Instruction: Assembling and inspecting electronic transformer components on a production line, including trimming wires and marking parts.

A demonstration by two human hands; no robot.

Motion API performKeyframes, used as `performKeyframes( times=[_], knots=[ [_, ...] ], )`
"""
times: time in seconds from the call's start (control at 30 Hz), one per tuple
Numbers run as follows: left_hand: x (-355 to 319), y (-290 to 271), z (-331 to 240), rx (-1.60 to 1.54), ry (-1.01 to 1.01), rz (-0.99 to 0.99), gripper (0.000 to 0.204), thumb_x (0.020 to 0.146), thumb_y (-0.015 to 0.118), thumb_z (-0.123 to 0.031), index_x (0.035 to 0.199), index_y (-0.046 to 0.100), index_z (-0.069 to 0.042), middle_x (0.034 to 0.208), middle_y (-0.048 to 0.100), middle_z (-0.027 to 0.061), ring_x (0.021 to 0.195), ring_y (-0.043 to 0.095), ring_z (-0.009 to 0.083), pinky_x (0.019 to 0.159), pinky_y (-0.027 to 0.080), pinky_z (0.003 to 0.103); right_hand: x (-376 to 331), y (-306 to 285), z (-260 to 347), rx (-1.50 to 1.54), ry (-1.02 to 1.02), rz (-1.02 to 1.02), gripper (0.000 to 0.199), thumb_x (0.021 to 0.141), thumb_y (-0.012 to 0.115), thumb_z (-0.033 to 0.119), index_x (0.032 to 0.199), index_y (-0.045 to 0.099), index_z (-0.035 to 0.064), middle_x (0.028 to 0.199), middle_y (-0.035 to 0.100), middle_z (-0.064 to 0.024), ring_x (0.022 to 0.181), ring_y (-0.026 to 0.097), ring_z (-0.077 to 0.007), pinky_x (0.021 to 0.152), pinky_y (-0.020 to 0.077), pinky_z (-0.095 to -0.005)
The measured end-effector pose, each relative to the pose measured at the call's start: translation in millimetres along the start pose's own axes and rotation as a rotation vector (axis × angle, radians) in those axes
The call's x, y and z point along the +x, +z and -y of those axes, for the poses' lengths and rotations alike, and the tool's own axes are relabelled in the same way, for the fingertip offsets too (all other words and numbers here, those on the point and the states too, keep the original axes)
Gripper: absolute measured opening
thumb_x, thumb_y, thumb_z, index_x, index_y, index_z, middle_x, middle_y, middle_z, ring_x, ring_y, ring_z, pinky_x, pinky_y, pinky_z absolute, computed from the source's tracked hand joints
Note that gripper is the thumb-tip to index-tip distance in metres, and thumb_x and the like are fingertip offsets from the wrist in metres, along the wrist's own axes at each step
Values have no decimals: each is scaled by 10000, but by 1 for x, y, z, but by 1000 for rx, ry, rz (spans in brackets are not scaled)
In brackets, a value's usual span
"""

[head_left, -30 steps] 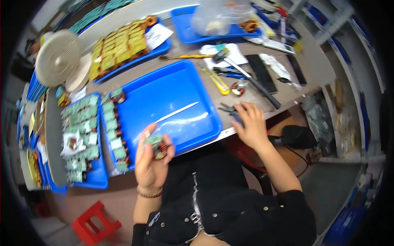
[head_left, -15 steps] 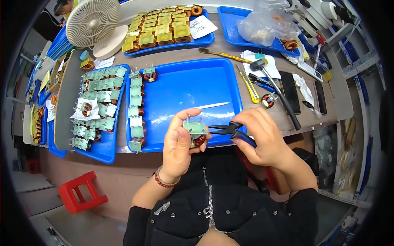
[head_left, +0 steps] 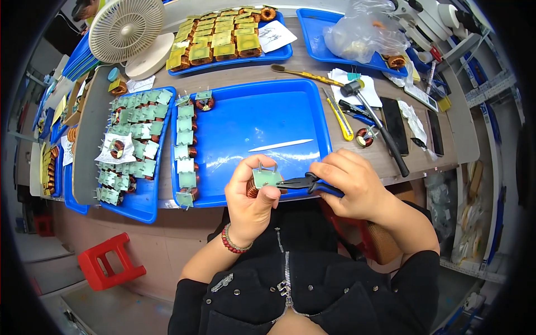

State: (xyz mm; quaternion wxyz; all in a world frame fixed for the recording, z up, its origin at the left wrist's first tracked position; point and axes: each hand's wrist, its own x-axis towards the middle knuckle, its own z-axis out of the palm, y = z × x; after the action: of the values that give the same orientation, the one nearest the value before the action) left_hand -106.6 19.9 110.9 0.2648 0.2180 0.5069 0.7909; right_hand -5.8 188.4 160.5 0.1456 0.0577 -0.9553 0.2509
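My left hand (head_left: 245, 204) is closed round a toroidal coil (head_left: 267, 178), a copper-wound ring with a pale green square board and metal pins standing up from it. In my right hand (head_left: 352, 184) are needle-nose pliers (head_left: 306, 183) with black jaws and blue-black handles. Their tips reach to the right edge of the green board; whether they grip anything there I cannot make out. Both hands are over the near edge of a blue tray (head_left: 240, 92). Along that tray's left side stands a column of similar green-board coils (head_left: 185, 139), and a white pointed stick (head_left: 281, 145) lies inside it.
At the left, another blue tray (head_left: 146, 212) is packed with green-board coils. Behind stand a tray of yellow-topped coils (head_left: 223, 39) and a fan (head_left: 127, 30). On the right lie a hammer (head_left: 379, 123), a yellow cutter (head_left: 339, 117), a brush (head_left: 307, 73) and a phone (head_left: 394, 128).
The coil has turned in my left hand, its board now tilted toward me and the winding on the left. The pliers have shifted slightly left and down to the board's edge.
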Motion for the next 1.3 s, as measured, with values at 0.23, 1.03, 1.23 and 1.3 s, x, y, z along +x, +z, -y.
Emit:
performKeyframes(
  times=[0.23, 1.03, 1.23, 1.3],
  knots=[
    [-1, -5, 5, -73, 101, 56, 516, 749, 742, -254, 1111, 480, 5, 772, 553, -3, 598, 467, 18, 512, 368, 153, 3, -3, -4, 567, 224, 254, 280, 733, 704, 152, 969, 601, 41, 828, 609, -130, 821, 588, -301, 707, 459, -377],
    [16, 10, -2, -189, -219, -203, 533, 878, 473, -499, 1141, 442, -35, 732, 542, 86, 561, 473, 106, 468, 364, 184, 19, 12, -13, -360, -46, -65, 397, 617, 664, 69, 998, 553, 83, 827, 514, -87, 767, 516, -288, 667, 414, -376],
    [12, -16, -11, -669, -295, 106, 648, 940, 210, -541, 1334, 323, -39, 951, 557, 154, 757, 533, 200, 581, 395, 239, -34, 13, -28, -210, 187, -348, 508, 667, 688, 92, 1132, 497, 14, 1080, 525, -171, 1033, 488, -348, 907, 372, -408],
    [11, -11, -19, -699, -286, 98, 535, 963, 287, -397, 1359, 288, -36, 1003, 518, 163, 784, 503, 227, 574, 408, 244, -80, 25, -49, -284, 340, -401, 485, 698, 694, 190, 1108, 497, 21, 1079, 525, -174, 1019, 478, -368, 912, 350, -431]
  ],
)
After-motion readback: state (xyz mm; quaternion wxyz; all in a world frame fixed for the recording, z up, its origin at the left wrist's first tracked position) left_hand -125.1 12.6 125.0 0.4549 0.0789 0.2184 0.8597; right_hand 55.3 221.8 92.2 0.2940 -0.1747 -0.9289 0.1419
